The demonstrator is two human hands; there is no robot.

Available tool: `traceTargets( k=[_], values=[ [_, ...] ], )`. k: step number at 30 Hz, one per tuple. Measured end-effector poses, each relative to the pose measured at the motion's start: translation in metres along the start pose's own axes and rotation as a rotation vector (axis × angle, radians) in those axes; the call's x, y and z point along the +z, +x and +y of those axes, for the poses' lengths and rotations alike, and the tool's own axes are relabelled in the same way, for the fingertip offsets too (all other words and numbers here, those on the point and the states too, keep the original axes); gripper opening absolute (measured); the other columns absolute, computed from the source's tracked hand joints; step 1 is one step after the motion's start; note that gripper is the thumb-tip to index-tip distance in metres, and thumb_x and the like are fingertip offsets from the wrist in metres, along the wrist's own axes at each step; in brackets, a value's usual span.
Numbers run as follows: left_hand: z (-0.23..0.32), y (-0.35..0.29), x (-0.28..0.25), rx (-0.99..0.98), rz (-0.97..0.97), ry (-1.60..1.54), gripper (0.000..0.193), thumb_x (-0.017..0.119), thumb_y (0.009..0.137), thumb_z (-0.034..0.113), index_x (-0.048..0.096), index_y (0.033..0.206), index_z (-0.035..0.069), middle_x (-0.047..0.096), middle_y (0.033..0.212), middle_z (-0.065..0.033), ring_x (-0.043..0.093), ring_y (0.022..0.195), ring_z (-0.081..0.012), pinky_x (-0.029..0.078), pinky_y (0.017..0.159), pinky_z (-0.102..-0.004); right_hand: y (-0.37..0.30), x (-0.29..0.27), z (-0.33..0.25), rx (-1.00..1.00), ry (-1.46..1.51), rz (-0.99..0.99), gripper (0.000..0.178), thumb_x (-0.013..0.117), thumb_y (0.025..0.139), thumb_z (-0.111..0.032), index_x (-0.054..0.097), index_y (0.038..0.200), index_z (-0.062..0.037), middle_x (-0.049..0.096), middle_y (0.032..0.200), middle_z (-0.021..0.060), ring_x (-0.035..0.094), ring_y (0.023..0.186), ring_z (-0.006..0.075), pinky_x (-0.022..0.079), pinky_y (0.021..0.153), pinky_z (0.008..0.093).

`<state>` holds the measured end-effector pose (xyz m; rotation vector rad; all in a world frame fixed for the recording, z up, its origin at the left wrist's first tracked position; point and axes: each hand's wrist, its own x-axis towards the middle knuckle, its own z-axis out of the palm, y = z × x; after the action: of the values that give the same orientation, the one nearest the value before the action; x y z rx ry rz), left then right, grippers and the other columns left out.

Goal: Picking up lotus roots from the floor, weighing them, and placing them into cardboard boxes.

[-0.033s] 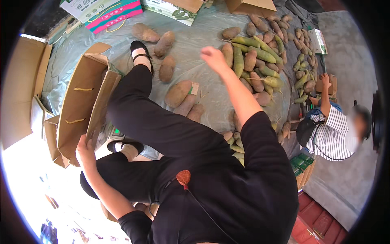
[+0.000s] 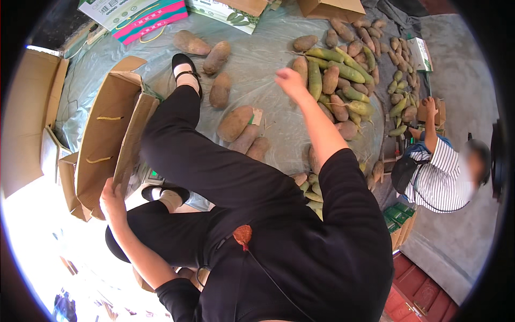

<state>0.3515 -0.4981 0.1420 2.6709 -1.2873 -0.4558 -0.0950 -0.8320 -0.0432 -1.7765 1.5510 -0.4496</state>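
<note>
My left hand point(image 2: 113, 204) is closed on the near edge of an open cardboard box point(image 2: 102, 129) with yellow rope handles, which stands tilted beside my legs. My right hand point(image 2: 290, 83) is over the plastic sheet, at the left side of a pile of produce. Its fingers are blurred and partly turned away, so I cannot tell whether they hold anything. Nearest to it lies a brown tuber point(image 2: 300, 68). Long green radishes point(image 2: 315, 80) and more brown tubers point(image 2: 330, 79) make up the pile. Several large tubers lie apart in front of me, among them one point(image 2: 235, 122) beside a small label point(image 2: 257, 116).
A plastic sheet point(image 2: 257, 53) covers the floor. Printed cartons point(image 2: 155, 21) and an open brown box point(image 2: 330, 8) stand at the far side. To the right, a person in a striped shirt point(image 2: 434, 177) reaches toward a small box point(image 2: 435, 111). Green packets point(image 2: 398, 213) sit nearby.
My right hand has shifted slightly right and nearer to me, toward the pile. The left hand stays on the cardboard box.
</note>
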Motion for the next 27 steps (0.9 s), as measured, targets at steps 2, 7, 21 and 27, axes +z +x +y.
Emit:
traceTargets(
  k=[2, 7, 21, 27],
  values=[
    [-0.003, -0.002, 0.001, -0.002, 0.001, 0.004, 0.019, 0.055, 0.081, 0.01, 0.059, 0.098, 0.004, 0.061, 0.083, -0.0215, 0.06, 0.081, -0.0397, 0.046, 0.071, -0.0417, -0.017, -0.011, 0.072, 0.283, 0.026, 0.099, 0.038, 0.071, 0.07, -0.021, 0.065, 0.102, -0.0022, 0.066, 0.102, 0.0161, 0.062, 0.096, 0.0277, 0.047, 0.085, 0.0355],
    [-0.006, 0.001, 0.008, -0.037, -0.02, 0.082, 0.016, 0.055, 0.082, 0.008, 0.058, 0.098, 0.006, 0.063, 0.087, -0.0171, 0.061, 0.083, -0.036, 0.046, 0.072, -0.041, -0.06, -0.044, 0.163, 0.685, -0.041, 0.155, 0.045, 0.071, 0.076, -0.018, 0.057, 0.117, -0.0043, 0.063, 0.097, 0.0122, 0.06, 0.08, 0.0221, 0.05, 0.064, 0.0375],
    [-0.007, 0.002, 0.013, -0.103, -0.002, 0.063, 0.021, 0.055, 0.083, 0.007, 0.058, 0.104, 0.004, 0.063, 0.091, -0.0162, 0.061, 0.085, -0.0327, 0.046, 0.076, -0.0374, -0.022, -0.044, 0.166, 0.833, 0.335, 0.347, 0.083, 0.075, 0.072, -0.014, 0.028, 0.14, -0.0062, 0.049, 0.126, 0.0131, 0.051, 0.109, 0.0273, 0.049, 0.078, 0.0406],
    [-0.009, 0.002, 0.015, -0.128, 0.019, 0.036, 0.023, 0.056, 0.083, 0.007, 0.058, 0.106, 0.003, 0.063, 0.1, -0.0163, 0.06, 0.093, -0.0337, 0.046, 0.08, -0.0381, -0.005, -0.03, 0.168, 1.035, 0.528, 0.34, 0.046, 0.079, 0.072, -0.026, 0.051, 0.108, -0.0138, 0.059, 0.091, 0.005, 0.053, 0.069, 0.0193, 0.042, 0.052, 0.0314]
  ],
)
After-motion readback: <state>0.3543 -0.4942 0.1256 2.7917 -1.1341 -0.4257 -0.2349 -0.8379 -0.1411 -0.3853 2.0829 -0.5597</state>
